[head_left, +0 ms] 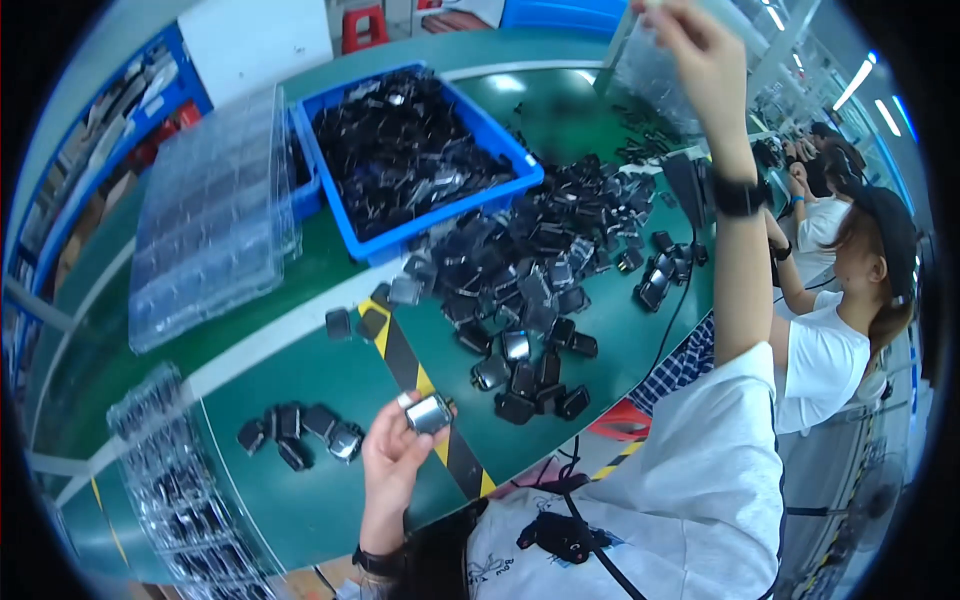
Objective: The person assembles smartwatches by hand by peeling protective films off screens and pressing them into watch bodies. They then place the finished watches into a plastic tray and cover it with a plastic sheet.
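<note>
My left hand [388,452] grips a small smartwatch body [429,413] between thumb and fingers, its shiny rectangular face turned up, above a yellow-and-black tape strip. A white wrap covers one fingertip. My right hand [700,45] is raised at the upper right, beside a clear plastic bag [650,75]. Its fingers are bent together near the picture's edge, and whatever they hold cannot be made out. Right of the left hand lie several loose watch bodies [520,380]; a smaller group [290,432] sits to its left. Beyond them spreads a large heap of dark watch bodies [540,240].
A blue bin [360,245] full of dark parts stands at the back on the green table [330,385]. Clear plastic trays [205,220] are stacked left of it. A filled clear tray [185,490] lies at the near left. Co-workers [830,340] sit along the right, and a cable [675,320] crosses the table edge.
</note>
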`<action>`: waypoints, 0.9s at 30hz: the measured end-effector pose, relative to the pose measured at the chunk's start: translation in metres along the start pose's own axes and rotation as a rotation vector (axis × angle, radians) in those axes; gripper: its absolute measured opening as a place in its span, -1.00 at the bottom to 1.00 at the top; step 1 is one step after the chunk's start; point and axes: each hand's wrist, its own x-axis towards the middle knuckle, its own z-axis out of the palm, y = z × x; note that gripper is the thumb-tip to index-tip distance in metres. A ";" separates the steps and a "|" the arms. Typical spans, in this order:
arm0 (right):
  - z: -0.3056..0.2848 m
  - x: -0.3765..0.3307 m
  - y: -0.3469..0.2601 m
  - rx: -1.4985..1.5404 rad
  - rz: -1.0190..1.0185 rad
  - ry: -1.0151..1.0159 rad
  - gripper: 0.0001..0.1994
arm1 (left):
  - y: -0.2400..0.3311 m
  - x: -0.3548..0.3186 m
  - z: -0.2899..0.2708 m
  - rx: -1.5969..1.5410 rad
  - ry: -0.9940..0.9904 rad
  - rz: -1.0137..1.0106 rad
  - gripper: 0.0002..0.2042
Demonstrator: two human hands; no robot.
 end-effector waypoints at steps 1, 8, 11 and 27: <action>0.011 -0.026 -0.004 -0.022 -0.014 -0.150 -0.85 | -0.001 0.000 -0.002 -0.009 -0.005 0.019 -0.53; 0.089 -0.176 -0.046 0.127 -0.042 -0.872 -0.88 | -0.008 0.004 0.003 -0.010 0.024 0.041 -0.51; 0.100 -0.196 -0.041 -0.238 -0.100 -0.987 -0.87 | -0.006 0.000 0.004 -0.002 0.034 0.045 -0.50; 0.070 -0.184 -0.128 0.770 0.505 -0.782 -0.80 | 0.017 0.012 0.040 -0.246 0.139 0.212 -0.49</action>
